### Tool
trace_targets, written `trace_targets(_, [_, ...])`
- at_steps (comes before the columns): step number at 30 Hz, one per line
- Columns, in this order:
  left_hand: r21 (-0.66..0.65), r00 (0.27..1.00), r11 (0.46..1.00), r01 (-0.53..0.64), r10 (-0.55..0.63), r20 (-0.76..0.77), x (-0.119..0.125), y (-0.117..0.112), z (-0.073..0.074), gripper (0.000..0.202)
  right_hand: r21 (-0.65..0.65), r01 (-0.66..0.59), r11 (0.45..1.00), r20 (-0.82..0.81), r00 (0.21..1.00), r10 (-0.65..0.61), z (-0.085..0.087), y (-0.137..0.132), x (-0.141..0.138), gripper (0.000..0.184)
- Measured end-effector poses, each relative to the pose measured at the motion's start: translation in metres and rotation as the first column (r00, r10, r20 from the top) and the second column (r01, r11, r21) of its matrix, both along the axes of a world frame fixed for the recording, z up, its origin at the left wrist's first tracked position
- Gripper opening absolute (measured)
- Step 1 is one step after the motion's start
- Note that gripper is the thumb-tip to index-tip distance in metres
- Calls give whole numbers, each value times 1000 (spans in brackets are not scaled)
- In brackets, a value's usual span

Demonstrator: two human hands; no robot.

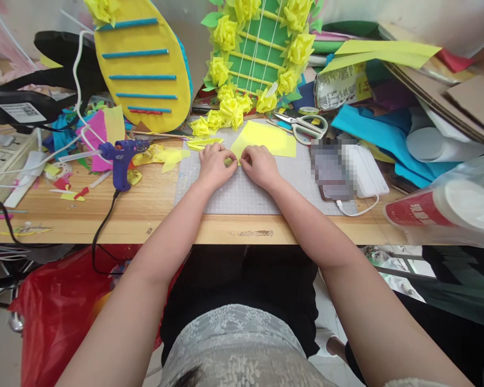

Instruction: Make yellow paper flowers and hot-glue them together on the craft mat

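Observation:
Over a grey cutting mat [242, 200], my left hand [216, 167] and my right hand [261, 167] meet almost fingertip to fingertip. Both are pinched on a small piece of yellow paper [228, 160], most of it hidden by the fingers. Just behind the hands lies a larger sheet of yellow paper [271, 141]. Folded yellow strips [204, 143] rest beside my left hand. Several yellow paper flowers [230, 110] sit at the back of the mat, below a green panel [258, 59] edged with more such flowers and strung with white cords.
To the left, a blue glue gun [123, 161] stands among paper scraps and cables. Behind it leans a yellow panel [145, 64] with blue bars. Scissors [304, 128], a phone [333, 172], a white power bank [363, 169] and a bagged cup [439, 207] are at right.

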State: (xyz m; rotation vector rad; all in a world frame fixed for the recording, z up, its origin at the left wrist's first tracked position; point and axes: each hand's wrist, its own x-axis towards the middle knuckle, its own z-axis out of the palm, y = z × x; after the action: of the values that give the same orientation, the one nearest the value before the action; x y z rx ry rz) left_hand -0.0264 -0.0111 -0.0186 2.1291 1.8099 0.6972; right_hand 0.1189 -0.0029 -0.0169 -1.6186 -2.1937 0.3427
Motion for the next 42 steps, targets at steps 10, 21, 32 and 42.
trace_targets(10, [-34,1000,999,-8,8,-2,2,1,4,10,58,-23,998,92,996,18,-6,-1,4,22])
trace_targets(21, [-33,997,997,68,-68,-22,-1,1,3,18,54,29,998,-70,997,-25,-11,2,9,22])
trace_targets(32, [16,999,1000,-25,24,45,2,3,3,22,137,78,987,-338,941,-27,-10,4,16,19])
trace_targets(42, [-41,999,999,-35,36,25,9,-7,5,45,86,-126,988,-219,965,142,-8,-1,12,41])
